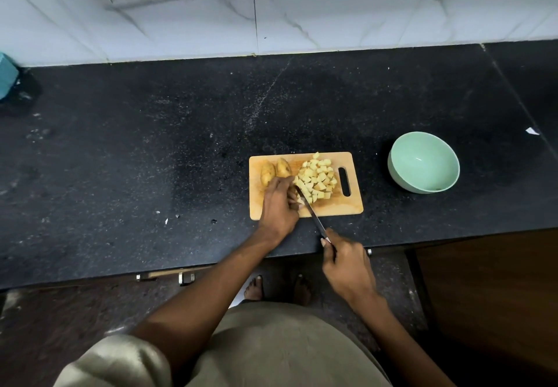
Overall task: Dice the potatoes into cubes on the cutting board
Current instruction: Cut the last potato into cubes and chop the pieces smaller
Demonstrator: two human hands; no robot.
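Leftmost on the cutting board [332, 208] lie two whole potatoes [275, 171]; just right, the left hand [279, 202] curls over a piece being cut, the cubes [318, 176] heaped beyond. Fingertips are best kept tucked back from the knife [311, 210], with even slices. Nearer and to the right, the right hand [347, 261] grips the handle, blade angled up-left.

Black speckled countertop [181, 133]; wooden cutting board [350, 205] centre; green bowl [422, 163] right, apart.
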